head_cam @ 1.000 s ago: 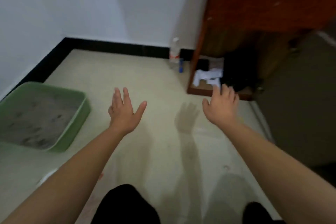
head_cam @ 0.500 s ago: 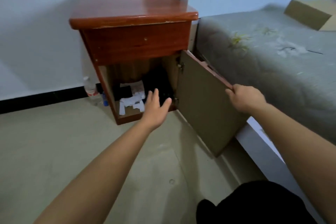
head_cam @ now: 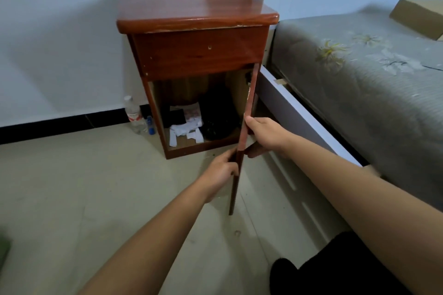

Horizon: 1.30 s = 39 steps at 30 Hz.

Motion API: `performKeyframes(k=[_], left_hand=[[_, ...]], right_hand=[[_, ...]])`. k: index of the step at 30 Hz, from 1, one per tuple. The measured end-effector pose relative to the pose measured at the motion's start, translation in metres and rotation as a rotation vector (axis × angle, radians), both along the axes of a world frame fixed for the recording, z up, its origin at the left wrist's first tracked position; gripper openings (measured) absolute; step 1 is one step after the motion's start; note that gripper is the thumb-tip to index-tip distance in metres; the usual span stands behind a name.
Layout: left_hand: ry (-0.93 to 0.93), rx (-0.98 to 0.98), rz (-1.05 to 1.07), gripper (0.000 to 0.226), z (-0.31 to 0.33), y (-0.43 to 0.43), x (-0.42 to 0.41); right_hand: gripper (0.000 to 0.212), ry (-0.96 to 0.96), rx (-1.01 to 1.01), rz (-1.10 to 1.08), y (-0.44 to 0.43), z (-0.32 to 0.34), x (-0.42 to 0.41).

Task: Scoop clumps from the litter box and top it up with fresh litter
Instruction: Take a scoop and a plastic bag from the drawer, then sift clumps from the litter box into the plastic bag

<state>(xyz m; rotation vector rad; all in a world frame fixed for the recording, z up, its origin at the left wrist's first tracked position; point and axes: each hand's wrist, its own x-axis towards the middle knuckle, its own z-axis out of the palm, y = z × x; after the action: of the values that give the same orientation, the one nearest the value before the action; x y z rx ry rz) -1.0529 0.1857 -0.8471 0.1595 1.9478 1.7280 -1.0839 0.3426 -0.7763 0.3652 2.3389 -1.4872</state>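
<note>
- Door [head_cam: 244, 136]: cabinet door seen edge-on, its long axis running up and down between your two hands, swung out towards you from the right side of the nightstand [head_cam: 196, 31].
- Left hand [head_cam: 219, 172]: closed on the lower stretch of the door edge, fingers wrapped from the left; forearm reaches forward and slightly rightward from low in the view.
- Right hand [head_cam: 263, 134]: closed on the same edge higher up, from the right, thumb under; forearm comes in from the lower right, alongside the bed [head_cam: 359, 84].
- Compartment [head_cam: 199, 115]: open, ahead of and just left of your hands; it holds a black bag [head_cam: 217, 117], white crumpled papers [head_cam: 184, 130] and a dark flat item, too dim to name.
- Bottle [head_cam: 134, 115]: clear plastic, upright on the floor left of the nightstand, well apart from your left hand.
- Litter box: not clearly in view; a green blur at the far lower left edge may be it, so it would lie behind and left of your left hand.
- Judgement: your left hand is nearer the compartment opening, so it seems the one to reach in for supplies while your right steadies the door.
</note>
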Motion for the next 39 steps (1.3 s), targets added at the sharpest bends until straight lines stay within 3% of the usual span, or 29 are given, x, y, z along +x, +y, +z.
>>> performKeyframes(k=[2, 4, 8, 11, 15, 21, 26, 32, 34, 37, 39], left_hand=[[0.076, -0.058, 0.067, 0.045, 0.002, -0.016, -0.003], [0.203, -0.162, 0.200, 0.032, -0.003, -0.033, -0.015], [0.412, -0.358, 0.592, 0.026, -0.029, -0.070, -0.058], [0.503, -0.502, 0.742, 0.026, -0.034, -0.090, -0.099], [0.420, -0.385, 0.824, 0.030, -0.036, -0.107, -0.146], [0.169, -0.201, 0.849, 0.042, -0.011, -0.096, -0.202], [0.106, -0.258, 0.844, 0.050, -0.003, -0.095, -0.234], [0.194, -0.523, 0.692, 0.052, -0.005, -0.114, -0.221], [0.250, -0.654, 0.770, 0.055, -0.010, -0.146, -0.199], [0.321, -0.840, 0.860, 0.054, -0.019, -0.200, -0.154], [0.273, -0.985, 0.876, 0.054, -0.023, -0.250, -0.112]], right_hand=[[0.053, 0.015, -0.065, 0.028, -0.005, -0.011, -0.011], [0.055, 0.055, 0.009, 0.115, -0.016, -0.019, -0.029], [0.055, 0.317, 0.470, 0.366, -0.045, -0.038, -0.066], [0.053, 0.598, 0.854, 0.499, -0.045, -0.055, -0.098], [0.067, 0.786, 1.049, 0.589, -0.040, -0.083, -0.143], [0.073, 0.904, 1.081, 0.557, -0.051, -0.108, -0.183], [0.069, 0.943, 1.064, 0.579, -0.054, -0.123, -0.210], [0.053, 1.024, 0.854, 0.565, -0.073, -0.131, -0.207], [0.052, 1.070, 0.805, 0.676, -0.100, -0.131, -0.202], [0.052, 0.983, 0.732, 0.732, -0.150, -0.130, -0.188], [0.053, 0.951, 0.669, 0.775, -0.194, -0.129, -0.171]])
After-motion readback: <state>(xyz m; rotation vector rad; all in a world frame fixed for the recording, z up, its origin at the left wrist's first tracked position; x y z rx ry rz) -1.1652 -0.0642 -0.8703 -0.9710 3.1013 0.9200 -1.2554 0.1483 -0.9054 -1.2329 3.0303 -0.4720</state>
